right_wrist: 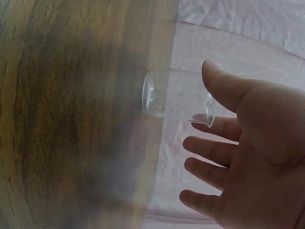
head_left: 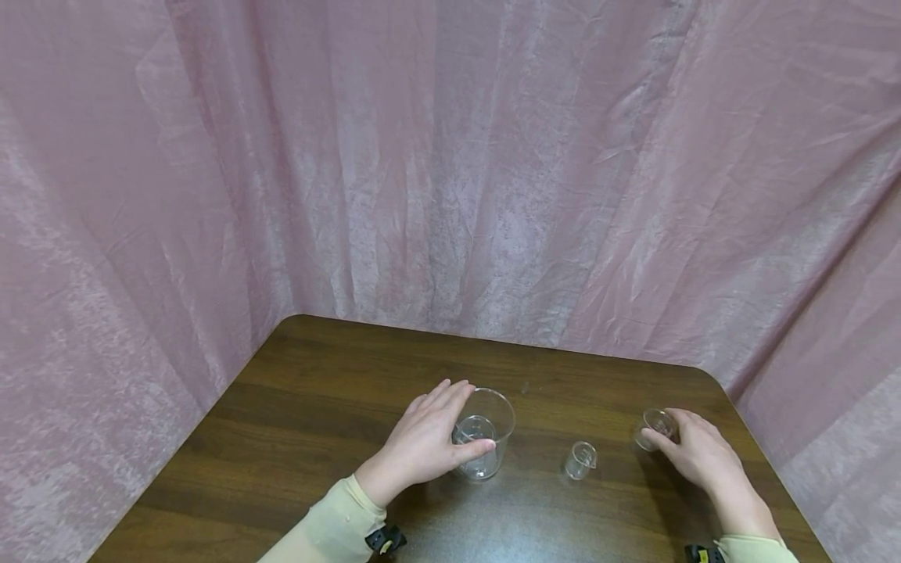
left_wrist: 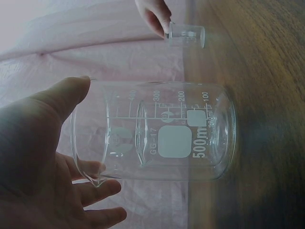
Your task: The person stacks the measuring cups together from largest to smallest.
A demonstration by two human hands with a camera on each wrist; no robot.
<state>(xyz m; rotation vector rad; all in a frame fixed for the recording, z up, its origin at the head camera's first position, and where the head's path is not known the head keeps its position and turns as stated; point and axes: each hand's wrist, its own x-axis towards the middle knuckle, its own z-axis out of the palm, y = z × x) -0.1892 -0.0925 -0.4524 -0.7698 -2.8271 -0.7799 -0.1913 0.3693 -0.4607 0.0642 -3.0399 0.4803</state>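
Observation:
My left hand (head_left: 425, 442) holds a large clear glass beaker (left_wrist: 174, 143) near its rim, thumb on one side and fingers on the other. White print on it reads 500 ml. Inside it sits a smaller glass beaker (head_left: 475, 428). At the right, my right hand (head_left: 704, 450) has thumb and index finger around the rim of a small glass beaker (right_wrist: 178, 95); its other fingers are spread apart. Between the hands a tiny glass beaker (head_left: 580, 461) stands upright, touched by neither hand.
All the glassware is on a dark brown wooden table (head_left: 338, 367) with rounded far corners. Pink velvet curtains (head_left: 450, 172) hang behind it and along both sides.

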